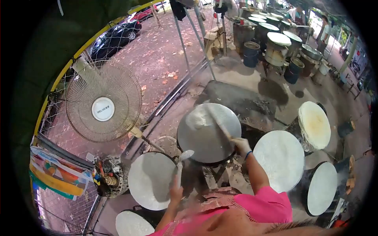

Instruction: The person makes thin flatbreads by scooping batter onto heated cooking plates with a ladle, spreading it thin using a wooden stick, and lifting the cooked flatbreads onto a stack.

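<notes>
My right hand [241,146], in a pale glove with a blue band at the wrist, is closed around a long wooden stick [221,128]. The stick reaches across a round dark griddle [206,143], where a whitish patch of batter or flour [201,118] lies near the far side. Closed on the handle of a pale ladle [186,155], my left hand [176,192] is at the right edge of a round griddle covered with a white sheet [151,181]. The ladle's rounded head is between the two griddles.
More white-covered rounds [279,161] stand to my right, one with a browned sheet [314,126]. A large fan [103,109] and a wire fence are at left. Dark buckets [251,54] and several griddles stand at the back, with two people [296,15] there.
</notes>
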`<state>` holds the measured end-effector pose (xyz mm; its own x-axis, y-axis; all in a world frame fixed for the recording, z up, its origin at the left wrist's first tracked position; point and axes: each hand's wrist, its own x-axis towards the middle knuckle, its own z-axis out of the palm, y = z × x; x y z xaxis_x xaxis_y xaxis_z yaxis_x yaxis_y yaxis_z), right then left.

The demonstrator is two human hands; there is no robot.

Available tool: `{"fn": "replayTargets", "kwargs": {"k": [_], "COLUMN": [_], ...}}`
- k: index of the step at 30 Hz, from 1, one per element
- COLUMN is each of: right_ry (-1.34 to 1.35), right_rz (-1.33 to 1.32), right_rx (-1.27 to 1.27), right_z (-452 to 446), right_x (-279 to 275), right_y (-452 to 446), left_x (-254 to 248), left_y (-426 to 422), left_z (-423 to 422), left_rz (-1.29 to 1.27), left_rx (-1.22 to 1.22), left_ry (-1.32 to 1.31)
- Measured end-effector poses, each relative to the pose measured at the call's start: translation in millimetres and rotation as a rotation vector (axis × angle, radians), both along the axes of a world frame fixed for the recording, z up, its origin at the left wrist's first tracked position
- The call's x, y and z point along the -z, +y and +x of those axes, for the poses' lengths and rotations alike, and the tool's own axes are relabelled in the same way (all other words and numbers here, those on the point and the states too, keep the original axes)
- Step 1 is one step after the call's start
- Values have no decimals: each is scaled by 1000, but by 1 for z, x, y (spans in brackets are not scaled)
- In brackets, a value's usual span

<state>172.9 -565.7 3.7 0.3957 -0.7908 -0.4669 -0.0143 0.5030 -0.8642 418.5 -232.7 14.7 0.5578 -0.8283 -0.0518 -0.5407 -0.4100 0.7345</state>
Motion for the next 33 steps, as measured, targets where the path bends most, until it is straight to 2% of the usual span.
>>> {"fn": "replayTargets", "kwargs": {"k": [1,3,6,7,8,10,12,13,14,16,18,20,21,22,23,24,25,27,28,30,31,32,33], "right_ry": [-72,-108,-62,-160,-142,56,-99,56,-31,-198,-204,-62,8,72,48,89,9,-51,-27,31,72,114,122], "right_rz": [-18,-159,14,68,85,5,-49,-74,-6,-718,18,27,-85,-199,-67,26,-129,-205,-112,67,11,-45,-57], "right_rx": [-59,-184,-243,-213,-200,-108,-268,-466,-396,-519,-302,-192,-339,-485,-424,-466,-497,-570,-609,-404,-421,-437,-523], "right_z": [16,31,-7,-17,-25,2,15,6,2,-20,-12,9,13,17,21,17,11,-4,-5,8,24,34,33], "right_x": [9,30,-31,16,-17,-43,36,25,36,48,-62,-103,-53,-1,-25,-56,-24,6,-36,1,-29,-55,-50], "right_y": [6,9,-12,-46,-56,-54,-51,-46,-38,-59,-58,-65,-82,-96,-70,-55,-51,-69,-72,-108,-113,-110,-105], "left_x": [20,8,15,17,13,4,8,4,2,8,6,3,16,13,9,7,6,3,-2,-12,-11,-8,-6], "left_y": [1,-6,-1,-3,-7,-7,-8,-9,-10,-10,-8,-9,-7,-5,-4,-3,0,9,13,25,29,33,39], "left_z": [4,-5,-12,-7,-7,-15,-12,-14,-17,-18,-14,-20,-18,-17,-18,-23,-27,-31,-36,-45,-49,-53,-57], "left_rz": [19,0,-5,-12,-20,-18,15,40,64,55,47,33,-7,20,43,63,50,15,23,60,4,54,106], "left_rx": [-1,-30,-45,-38,-42,-47,-65,-79,-96,-94,-98,-105,-87,-98,-112,-129,-143,-177,-216,-284,-276,-314,-352], "left_ry": [-71,-14,2,-14,-1,41,63,77,93,60,41,63,-81,-67,-50,-28,-41,-83,-54,2,-66,-22,21]}}
